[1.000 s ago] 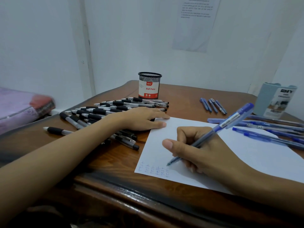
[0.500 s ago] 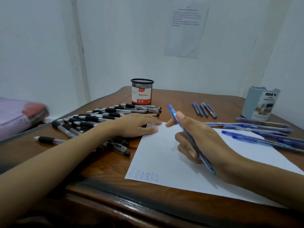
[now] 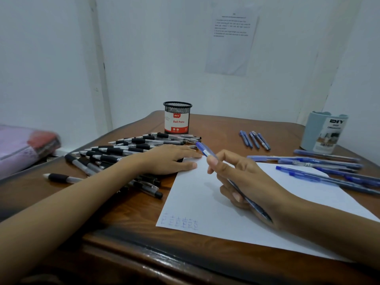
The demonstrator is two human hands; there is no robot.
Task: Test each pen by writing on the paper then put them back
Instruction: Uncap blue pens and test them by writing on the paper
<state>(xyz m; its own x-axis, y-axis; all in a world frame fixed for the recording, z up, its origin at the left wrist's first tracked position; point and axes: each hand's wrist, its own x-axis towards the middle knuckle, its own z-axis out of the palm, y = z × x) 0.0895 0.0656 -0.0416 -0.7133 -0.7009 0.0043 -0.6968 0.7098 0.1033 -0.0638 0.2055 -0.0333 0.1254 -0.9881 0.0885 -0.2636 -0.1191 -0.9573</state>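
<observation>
A: Where does the head view sit?
B: Above the near edge of the brown wooden table (image 3: 127,223), facing forward and down toward a white wall corner (image 3: 98,58).
A: How near?
B: Close. Both forearms enter from the bottom corners; the left hand (image 3: 170,159) and the right hand (image 3: 246,182), gripping a blue plastic pen (image 3: 205,150), fill mid-frame over the white paper sheet (image 3: 197,192). The wide lens bows the table's edges.

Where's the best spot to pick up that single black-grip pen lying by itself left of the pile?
Pinch the lone pen across its black rubber grip, coming from above: it lies flat, apart from the pile, so both sides of the barrel look free.
</observation>
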